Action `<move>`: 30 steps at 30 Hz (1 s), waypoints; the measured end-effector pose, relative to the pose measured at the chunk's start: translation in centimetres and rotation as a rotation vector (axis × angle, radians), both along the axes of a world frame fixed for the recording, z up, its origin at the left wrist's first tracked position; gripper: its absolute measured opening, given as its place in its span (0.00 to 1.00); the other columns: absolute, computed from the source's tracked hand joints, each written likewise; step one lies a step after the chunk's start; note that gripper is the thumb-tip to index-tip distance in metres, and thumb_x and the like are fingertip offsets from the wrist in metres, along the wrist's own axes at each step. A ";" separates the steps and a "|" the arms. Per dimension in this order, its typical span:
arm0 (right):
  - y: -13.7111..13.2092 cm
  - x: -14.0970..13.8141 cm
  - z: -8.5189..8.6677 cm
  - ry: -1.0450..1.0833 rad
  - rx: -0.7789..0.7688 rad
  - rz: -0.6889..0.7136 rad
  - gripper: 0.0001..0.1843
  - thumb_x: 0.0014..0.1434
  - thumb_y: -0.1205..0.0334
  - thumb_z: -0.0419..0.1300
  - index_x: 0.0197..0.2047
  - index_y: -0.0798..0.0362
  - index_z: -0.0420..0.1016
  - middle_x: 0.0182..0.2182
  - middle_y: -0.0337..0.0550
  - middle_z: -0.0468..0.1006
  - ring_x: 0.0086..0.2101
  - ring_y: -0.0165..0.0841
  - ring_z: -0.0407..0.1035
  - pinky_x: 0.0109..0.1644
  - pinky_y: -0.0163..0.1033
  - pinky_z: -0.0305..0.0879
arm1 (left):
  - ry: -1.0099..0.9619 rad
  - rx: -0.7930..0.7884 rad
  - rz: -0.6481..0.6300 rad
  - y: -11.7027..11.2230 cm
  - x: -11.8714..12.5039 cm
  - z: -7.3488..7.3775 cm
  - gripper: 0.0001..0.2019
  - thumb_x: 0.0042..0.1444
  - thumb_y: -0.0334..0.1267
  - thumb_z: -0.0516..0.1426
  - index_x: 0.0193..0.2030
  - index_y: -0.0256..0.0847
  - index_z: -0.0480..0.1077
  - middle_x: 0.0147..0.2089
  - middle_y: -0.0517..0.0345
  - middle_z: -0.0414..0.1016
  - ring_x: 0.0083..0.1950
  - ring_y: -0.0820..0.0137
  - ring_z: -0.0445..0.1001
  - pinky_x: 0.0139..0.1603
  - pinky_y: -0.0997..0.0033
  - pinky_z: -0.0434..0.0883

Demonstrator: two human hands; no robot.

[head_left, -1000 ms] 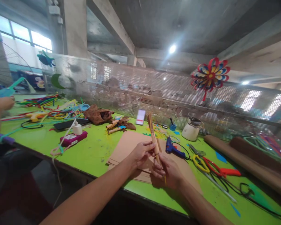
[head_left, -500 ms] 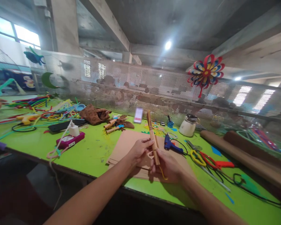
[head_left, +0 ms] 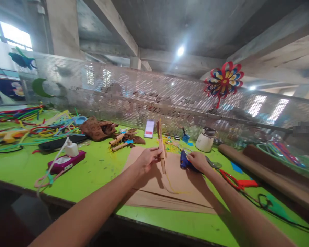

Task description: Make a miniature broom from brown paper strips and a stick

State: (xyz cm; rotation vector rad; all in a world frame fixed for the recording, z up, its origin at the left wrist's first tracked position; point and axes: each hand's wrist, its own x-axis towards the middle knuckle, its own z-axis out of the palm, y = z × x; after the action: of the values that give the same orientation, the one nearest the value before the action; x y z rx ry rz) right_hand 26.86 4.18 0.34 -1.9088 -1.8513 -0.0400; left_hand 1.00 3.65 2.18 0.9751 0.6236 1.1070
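Note:
My left hand (head_left: 147, 159) pinches a slim brown rolled-paper stick (head_left: 161, 144) and holds it upright over a stack of brown cardboard sheets (head_left: 167, 187); a thin yellow strand hangs from its lower end. My right hand (head_left: 198, 161) has its fingers wrapped round the blue glue gun (head_left: 184, 161), which lies on the green table (head_left: 98, 168) just right of the stick.
A white pot (head_left: 205, 140), red-handled scissors (head_left: 234, 181) and brown paper rolls (head_left: 267, 171) lie to the right. Left are a pink phone with a white charger (head_left: 67, 158), brown fabric (head_left: 98, 127), colourful strips (head_left: 41, 120). A perforated metal screen (head_left: 154, 99) with a paper pinwheel (head_left: 223, 81) backs the table.
My right hand let go of the stick's lower end and moved right onto the blue glue gun. My left hand keeps the stick upright. The view shifted to the right.

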 end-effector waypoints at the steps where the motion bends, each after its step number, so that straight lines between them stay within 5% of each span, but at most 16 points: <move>1: 0.2 -0.4 -0.5 -0.045 -0.013 0.010 0.13 0.53 0.64 0.52 0.21 0.57 0.72 0.24 0.49 0.75 0.29 0.35 0.66 0.33 0.36 0.54 | 0.000 0.001 -0.007 0.1 -0.1 -0.3 0.09 0.40 0.33 0.66 0.29 0.33 0.74 0.30 0.52 0.75 0.29 0.74 0.69 0.32 0.75 0.67; 4: 0.0 -1.2 -1.7 -0.160 -0.038 0.028 0.07 0.47 0.69 0.54 0.26 0.58 0.74 0.30 0.52 0.76 0.35 0.38 0.66 0.39 0.37 0.55 | -0.027 -0.007 -0.047 0.0 -0.5 -1.0 0.11 0.39 0.35 0.67 0.29 0.33 0.74 0.30 0.53 0.74 0.30 0.73 0.70 0.33 0.74 0.67; 8: -1.2 -1.1 -3.2 -0.267 -0.028 0.026 0.16 0.44 0.71 0.55 0.39 0.60 0.73 0.38 0.55 0.73 0.41 0.42 0.63 0.45 0.40 0.54 | -0.058 -0.026 -0.078 -0.2 -0.8 -1.3 0.12 0.39 0.36 0.67 0.30 0.32 0.74 0.30 0.53 0.74 0.31 0.72 0.70 0.35 0.73 0.67; 14: -1.6 -0.2 -4.7 -0.298 0.110 0.011 0.10 0.48 0.69 0.54 0.36 0.57 0.71 0.37 0.53 0.71 0.41 0.44 0.62 0.47 0.45 0.56 | -0.075 -0.050 -0.093 -0.3 -0.6 -1.5 0.11 0.41 0.36 0.66 0.32 0.32 0.74 0.31 0.51 0.74 0.30 0.73 0.70 0.33 0.74 0.67; 23: -6.1 0.1 0.8 0.611 -0.161 0.415 0.20 0.58 0.50 0.55 0.49 0.54 0.68 0.44 0.51 0.74 0.41 0.41 0.69 0.42 0.43 0.66 | -0.051 -0.047 -0.066 -0.1 -0.8 -1.5 0.12 0.41 0.38 0.67 0.30 0.34 0.73 0.26 0.58 0.71 0.26 0.76 0.67 0.30 0.75 0.65; 30: -8.8 -0.8 2.6 0.627 -0.179 0.573 0.21 0.62 0.47 0.48 0.40 0.53 0.75 0.32 0.48 0.75 0.26 0.33 0.65 0.29 0.37 0.65 | -0.047 -0.016 -0.087 0.1 -0.6 -1.9 0.15 0.40 0.39 0.67 0.34 0.33 0.74 0.32 0.54 0.74 0.31 0.73 0.70 0.36 0.73 0.66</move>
State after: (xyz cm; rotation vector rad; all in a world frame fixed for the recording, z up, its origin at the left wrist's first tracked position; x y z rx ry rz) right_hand 26.04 -4.58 2.94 -1.2076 -1.8910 0.8315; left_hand 0.38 3.71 0.31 0.9513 0.5464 1.0439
